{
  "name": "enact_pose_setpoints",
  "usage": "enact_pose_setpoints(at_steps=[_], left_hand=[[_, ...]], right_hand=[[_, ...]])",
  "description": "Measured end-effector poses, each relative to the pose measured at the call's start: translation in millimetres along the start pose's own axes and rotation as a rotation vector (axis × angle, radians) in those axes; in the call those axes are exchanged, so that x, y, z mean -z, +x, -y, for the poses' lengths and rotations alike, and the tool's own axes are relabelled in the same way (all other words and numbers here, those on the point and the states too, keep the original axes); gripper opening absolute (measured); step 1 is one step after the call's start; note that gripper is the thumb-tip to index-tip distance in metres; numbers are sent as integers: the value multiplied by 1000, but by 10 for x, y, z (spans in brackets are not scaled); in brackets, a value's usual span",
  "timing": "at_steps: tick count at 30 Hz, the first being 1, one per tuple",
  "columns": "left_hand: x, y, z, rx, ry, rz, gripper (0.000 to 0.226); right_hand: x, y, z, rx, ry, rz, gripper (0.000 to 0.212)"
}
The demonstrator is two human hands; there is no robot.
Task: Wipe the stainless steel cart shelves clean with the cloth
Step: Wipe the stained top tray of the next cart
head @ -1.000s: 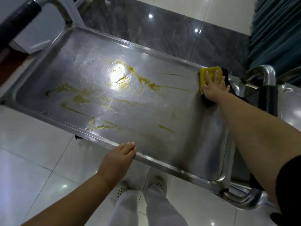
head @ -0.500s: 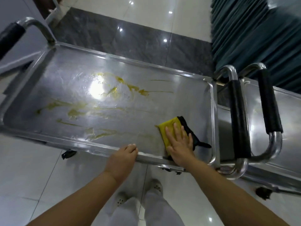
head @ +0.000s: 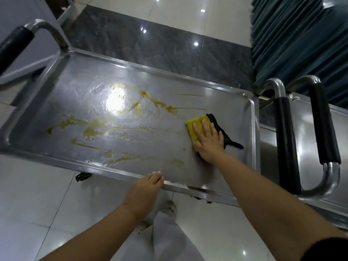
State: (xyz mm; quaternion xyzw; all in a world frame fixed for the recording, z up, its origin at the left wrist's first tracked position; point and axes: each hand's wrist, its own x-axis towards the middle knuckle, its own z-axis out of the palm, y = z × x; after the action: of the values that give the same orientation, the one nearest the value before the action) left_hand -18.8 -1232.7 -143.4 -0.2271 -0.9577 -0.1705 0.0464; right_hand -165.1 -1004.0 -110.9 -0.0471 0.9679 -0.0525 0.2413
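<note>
Glossy white floor tiles below me, dark grey marbled band beyond, small light glints on both. Teal pleated curtain far right, pale wall far left.

Our right hand presses flat on the cloth, fingers straight; our left hand grips the shelf rim.
</note>
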Motion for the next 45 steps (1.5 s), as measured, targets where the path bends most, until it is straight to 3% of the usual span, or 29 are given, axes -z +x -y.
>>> enact_pose_setpoints(at_steps=[2,12,23,26,29,34,40,45], left_hand=[[-44,-5,0,-13,-7,-43,33],[-122,5,32,16,-37,-28,39],[170,175,182,54,-136,66,29],[306,242,543,119,-32,13,39],[413,247,877,227,77,28,53],[532,85,1289,470,81,101,76],[594,-239,1462,513,110,274,98],[569,-273,1528,497,179,392,101]], right_hand=[[181,314,-45,-17,7,13,60],[673,1325,-158,-93,65,-25,61],[-96,74,-2,155,-61,-18,61],[-454,-460,96,327,-16,-93,62],[-742,-750,224,403,-3,-127,48],[-610,-433,199,466,-21,-205,38],[9,587,143,290,-56,-173,68],[501,1446,112,105,-69,-125,56]])
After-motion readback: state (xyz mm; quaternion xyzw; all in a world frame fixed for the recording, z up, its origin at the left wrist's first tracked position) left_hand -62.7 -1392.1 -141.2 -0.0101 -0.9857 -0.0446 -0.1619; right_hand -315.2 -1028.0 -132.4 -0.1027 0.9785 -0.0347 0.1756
